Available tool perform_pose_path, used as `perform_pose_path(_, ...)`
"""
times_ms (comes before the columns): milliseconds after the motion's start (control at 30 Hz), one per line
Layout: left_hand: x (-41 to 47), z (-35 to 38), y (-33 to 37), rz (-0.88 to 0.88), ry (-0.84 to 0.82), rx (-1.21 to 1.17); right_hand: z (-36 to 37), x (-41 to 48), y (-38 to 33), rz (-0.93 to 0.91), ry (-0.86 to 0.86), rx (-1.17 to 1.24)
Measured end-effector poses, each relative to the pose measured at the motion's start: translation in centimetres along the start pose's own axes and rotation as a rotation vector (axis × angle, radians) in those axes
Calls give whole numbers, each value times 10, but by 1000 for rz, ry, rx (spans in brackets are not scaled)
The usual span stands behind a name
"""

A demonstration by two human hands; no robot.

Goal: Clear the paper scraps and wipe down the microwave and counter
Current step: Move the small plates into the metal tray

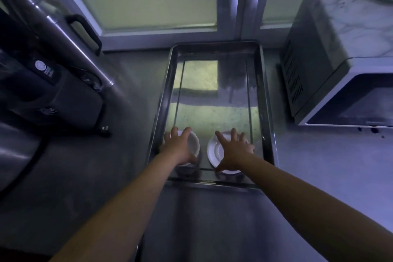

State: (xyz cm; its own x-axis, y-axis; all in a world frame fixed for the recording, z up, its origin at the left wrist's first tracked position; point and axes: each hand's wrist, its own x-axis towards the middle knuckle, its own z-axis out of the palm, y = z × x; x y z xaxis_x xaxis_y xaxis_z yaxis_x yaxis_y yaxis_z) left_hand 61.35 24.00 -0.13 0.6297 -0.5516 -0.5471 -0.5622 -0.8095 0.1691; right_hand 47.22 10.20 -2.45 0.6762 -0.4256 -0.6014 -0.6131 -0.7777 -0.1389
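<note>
Two dishes, steel tray (pixel 266 95): white bowl (pixel 194 144), gripped by curled left hand (pixel 178 147); white saucer (pixel 213 153), under spread right hand (pixel 232 149).

Centre, tray (pixel 268 125): polished metal, mirror-glossy. Grey counter (pixel 319 166): matt, smooth. Lower centre, bowl (pixel 194 143) and saucer (pixel 213 151): white, glossy glaze. Right, microwave (pixel 331 83): dull vented metal side, smooth white front

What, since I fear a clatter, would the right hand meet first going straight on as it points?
Probably the tray, at its far wall: the right hand lies spread on the saucer, fingers pointing away along bare tray floor. Depth is unclear. The left hand grips the bowl, aside.
</note>
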Motion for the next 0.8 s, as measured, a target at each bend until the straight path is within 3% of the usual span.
perform_pose_path(267, -11, -6, -15, 94, 51, -44, -3, -31, -26, 255, -15, 106)
perform_pose_path(533, -5, 2, -22, 124, 73, -135, -18, -19, -36, 320, 26, 264)
perform_pose_path(633, -9, 4, -21, 152, 146, -225, -24, -25, -29, 285, 182, 295)
perform_pose_path(733, -17, -2, -7, 200, 264, -328, -47, -51, -7, 244, 457, 366)
perform_pose_path(800, -24, -13, 13, 270, 282, -522, -70, -79, 15, 228, 661, 460)
